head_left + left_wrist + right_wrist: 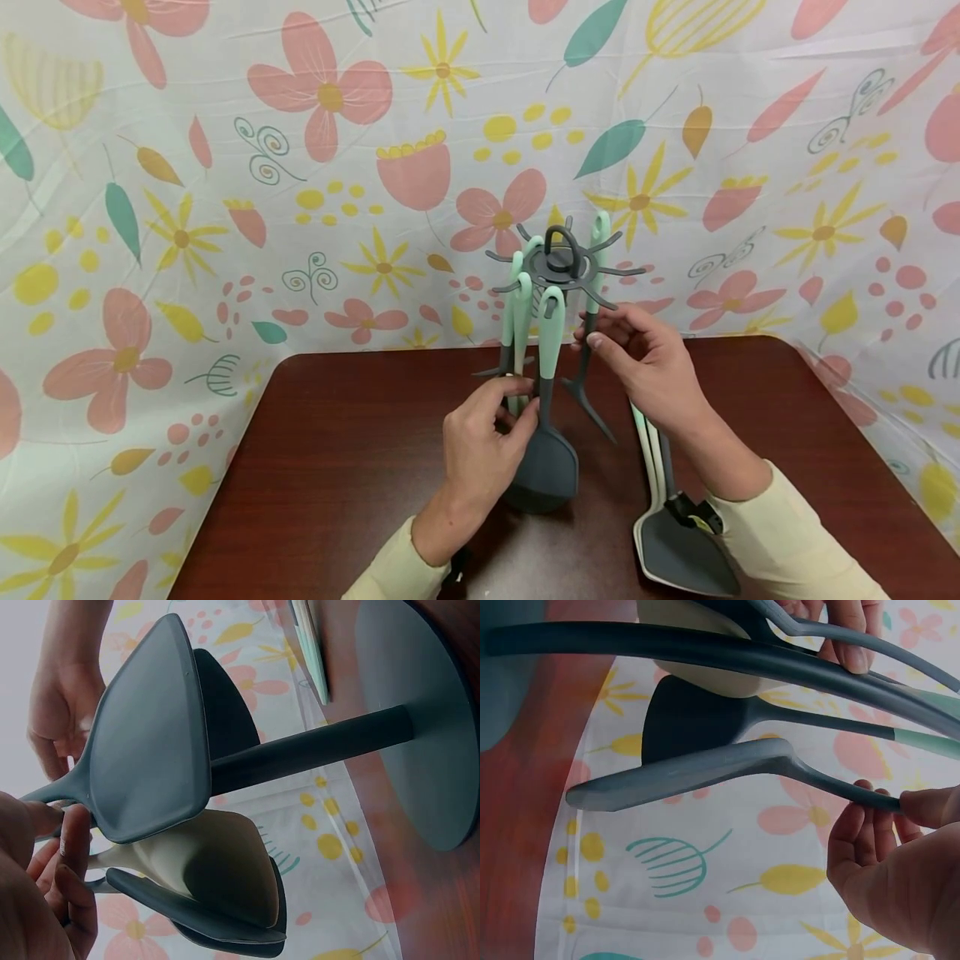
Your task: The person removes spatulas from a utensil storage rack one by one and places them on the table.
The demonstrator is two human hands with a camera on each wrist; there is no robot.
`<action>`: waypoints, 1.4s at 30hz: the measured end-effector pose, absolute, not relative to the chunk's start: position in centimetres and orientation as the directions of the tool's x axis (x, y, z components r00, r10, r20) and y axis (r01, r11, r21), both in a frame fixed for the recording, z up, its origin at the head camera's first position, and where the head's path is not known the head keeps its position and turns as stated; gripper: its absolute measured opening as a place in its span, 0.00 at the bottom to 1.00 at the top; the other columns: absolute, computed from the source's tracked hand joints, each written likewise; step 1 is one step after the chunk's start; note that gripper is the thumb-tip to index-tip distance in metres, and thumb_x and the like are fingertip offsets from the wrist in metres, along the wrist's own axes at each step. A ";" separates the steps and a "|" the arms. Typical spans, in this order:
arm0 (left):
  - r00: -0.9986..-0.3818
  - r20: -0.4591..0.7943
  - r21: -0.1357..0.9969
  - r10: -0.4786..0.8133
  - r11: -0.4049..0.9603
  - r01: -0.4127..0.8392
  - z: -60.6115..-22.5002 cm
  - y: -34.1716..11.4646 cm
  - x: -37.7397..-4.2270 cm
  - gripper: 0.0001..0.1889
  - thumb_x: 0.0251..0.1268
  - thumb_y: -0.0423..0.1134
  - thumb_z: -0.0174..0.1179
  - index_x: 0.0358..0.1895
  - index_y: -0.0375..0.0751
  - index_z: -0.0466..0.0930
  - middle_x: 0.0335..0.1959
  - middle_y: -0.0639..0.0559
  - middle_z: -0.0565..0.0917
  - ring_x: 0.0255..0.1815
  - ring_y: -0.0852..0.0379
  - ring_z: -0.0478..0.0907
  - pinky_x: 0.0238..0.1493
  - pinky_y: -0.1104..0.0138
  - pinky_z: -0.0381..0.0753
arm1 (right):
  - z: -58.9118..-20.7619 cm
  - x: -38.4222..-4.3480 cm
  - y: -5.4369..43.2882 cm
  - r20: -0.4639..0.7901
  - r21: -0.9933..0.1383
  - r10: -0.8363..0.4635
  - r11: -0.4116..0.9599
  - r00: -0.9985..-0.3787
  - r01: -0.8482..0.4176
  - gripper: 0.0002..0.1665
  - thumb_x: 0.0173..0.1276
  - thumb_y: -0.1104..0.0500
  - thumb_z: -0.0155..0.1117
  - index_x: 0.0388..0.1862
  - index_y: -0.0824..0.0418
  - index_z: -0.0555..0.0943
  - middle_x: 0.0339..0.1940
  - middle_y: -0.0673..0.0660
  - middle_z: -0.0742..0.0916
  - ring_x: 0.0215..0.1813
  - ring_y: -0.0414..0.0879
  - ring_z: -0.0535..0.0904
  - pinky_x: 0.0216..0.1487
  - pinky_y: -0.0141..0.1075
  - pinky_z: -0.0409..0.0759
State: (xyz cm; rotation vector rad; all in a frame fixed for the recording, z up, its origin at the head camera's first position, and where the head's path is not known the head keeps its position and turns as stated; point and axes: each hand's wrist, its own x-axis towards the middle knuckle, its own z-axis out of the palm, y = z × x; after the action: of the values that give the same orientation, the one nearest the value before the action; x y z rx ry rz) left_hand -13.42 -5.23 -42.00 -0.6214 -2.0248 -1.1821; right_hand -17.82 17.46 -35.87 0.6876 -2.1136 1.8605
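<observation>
A dark grey utensil stand (561, 265) with radiating hooks and a loop on top holds several kitchen utensils with mint-green handles. My left hand (480, 450) pinches the shaft of the front turner (546, 471), just below its green handle. My right hand (660, 367) pinches the dark neck of another turner (697, 776) at the stand's right side, thumb against fingers. That turner's green handle reaches up beside the hooks; whether it hangs on one cannot be told. Beige and grey heads, including a beige utensil (214, 862), hang behind the front turner.
Under my right forearm lie more utensils (682, 550), heads toward me, on the dark red-brown table (360, 467). The stand's round base (420, 772) rests on the tabletop. A floral cloth (225, 150) hangs behind the table's far edge.
</observation>
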 end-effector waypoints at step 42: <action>-0.646 0.762 0.555 0.049 0.463 0.691 -42.3 -5.2 -13.4 0.12 0.68 0.34 0.74 0.52 0.45 0.88 0.47 0.54 0.90 0.25 0.66 0.84 0.30 0.77 0.83 | -36.6 -16.0 21.1 0.491 -0.817 -0.132 0.272 -0.861 -0.508 0.13 0.73 0.74 0.68 0.54 0.67 0.83 0.41 0.62 0.91 0.43 0.46 0.91 0.43 0.28 0.86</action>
State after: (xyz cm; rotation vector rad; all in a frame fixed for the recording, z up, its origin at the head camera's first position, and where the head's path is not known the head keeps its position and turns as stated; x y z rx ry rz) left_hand -13.38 -5.16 -42.27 -0.6142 -2.0256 -1.1952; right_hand -15.98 21.08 -36.61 0.5844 -2.2215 1.6163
